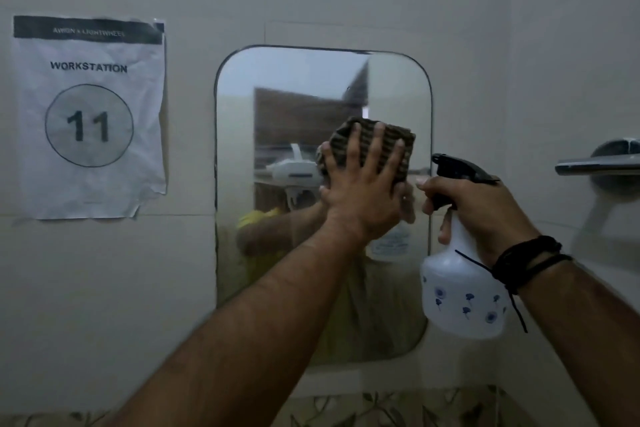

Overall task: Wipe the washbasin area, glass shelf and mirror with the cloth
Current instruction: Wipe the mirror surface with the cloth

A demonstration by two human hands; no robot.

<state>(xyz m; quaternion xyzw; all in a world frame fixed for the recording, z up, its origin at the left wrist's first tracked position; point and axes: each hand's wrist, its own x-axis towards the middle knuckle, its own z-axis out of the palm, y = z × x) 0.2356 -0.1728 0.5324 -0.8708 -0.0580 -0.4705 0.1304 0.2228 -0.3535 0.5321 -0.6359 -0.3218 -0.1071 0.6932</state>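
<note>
A rounded rectangular mirror [301, 87] hangs on the pale tiled wall. My left hand [363, 191] lies flat with fingers spread, pressing a dark striped cloth [370, 139] against the middle of the glass. Right of the mirror, my right hand [485, 211] grips the neck of a white spray bottle [462, 295] with blue flower prints and a black trigger head pointing left. The washbasin is out of view. A faint pane of glass [609, 243], possibly the shelf, shows at the right edge.
A crumpled paper sign [90, 114] reading "WORKSTATION 11" is taped to the wall left of the mirror. A chrome fitting [602, 163] juts from the wall at the far right. A leaf-patterned tile band [381, 409] runs along the bottom.
</note>
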